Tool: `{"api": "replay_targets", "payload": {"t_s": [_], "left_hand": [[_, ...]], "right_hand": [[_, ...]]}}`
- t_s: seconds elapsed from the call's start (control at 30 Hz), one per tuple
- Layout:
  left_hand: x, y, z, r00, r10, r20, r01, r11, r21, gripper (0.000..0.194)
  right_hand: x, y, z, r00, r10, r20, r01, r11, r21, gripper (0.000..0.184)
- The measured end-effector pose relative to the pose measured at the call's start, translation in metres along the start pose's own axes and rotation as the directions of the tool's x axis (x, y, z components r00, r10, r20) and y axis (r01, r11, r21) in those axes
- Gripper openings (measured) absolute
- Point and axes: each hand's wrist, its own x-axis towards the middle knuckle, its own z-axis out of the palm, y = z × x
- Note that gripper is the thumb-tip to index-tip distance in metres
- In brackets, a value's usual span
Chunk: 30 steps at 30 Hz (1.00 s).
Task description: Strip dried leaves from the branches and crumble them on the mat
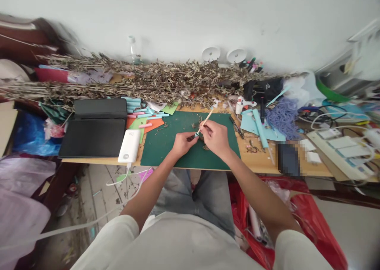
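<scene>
Both my hands meet over a dark green cutting mat [160, 143] on the wooden desk [255, 159]. My right hand [216, 137] grips a thin light wooden stick [207, 118] that slants up and away from me. My left hand [183, 142] pinches the stick's near end, where a small light-blue piece [196, 134] sits. Bits of dried plant lie on the mat around my fingers.
A long pile of dried twigs [142, 80] runs along the desk's back. A black case [96, 127], a white power bank [130, 146] and coloured paper [148, 121] lie left of the mat. Right are blue yarn [282, 116], a glue gun [243, 104], a power strip [341, 147]. Red bags [311, 218] sit below.
</scene>
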Motion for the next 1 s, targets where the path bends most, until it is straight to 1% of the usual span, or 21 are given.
{"api": "replay_targets", "payload": {"t_s": [0.17,0.4,0.5,0.63,0.7,0.83,1.0], "left_hand": [[-0.0001,0.0014,-0.0012,1.0,0.006,-0.002,-0.006,1.0,-0.002,0.023],[0.0004,0.0015,-0.0014,1.0,-0.014,0.004,0.014,1.0,-0.008,0.023],[0.0001,0.0009,-0.0011,1.0,-0.012,0.009,0.012,1.0,-0.004,0.023],[-0.0002,0.0015,-0.0011,1.0,-0.007,-0.001,0.007,1.0,0.002,0.021],[-0.0001,0.0025,-0.0015,1.0,-0.005,-0.003,0.005,1.0,-0.001,0.02],[0.0004,0.0046,-0.0025,1.0,-0.006,-0.004,0.006,1.0,0.007,0.019],[0.0005,0.0064,-0.0027,1.0,-0.021,-0.004,0.021,1.0,0.007,0.019]], "right_hand": [[0.0026,-0.0005,-0.0005,1.0,0.0,0.028,-0.001,0.999,0.034,0.015],[0.0059,0.0047,-0.0019,0.996,0.052,0.067,-0.063,0.984,0.168,0.015],[0.0045,0.0066,-0.0017,0.995,0.08,0.063,-0.092,0.973,0.21,0.015],[0.0014,0.0049,-0.003,0.996,0.077,0.036,-0.081,0.988,0.128,0.015],[0.0006,0.0029,-0.0044,0.997,0.06,0.042,-0.064,0.994,0.088,0.014],[0.0021,0.0007,-0.006,0.995,0.06,0.078,-0.068,0.993,0.1,0.013],[0.0065,-0.0008,-0.0018,0.997,0.056,0.06,-0.06,0.996,0.065,0.012]]}}
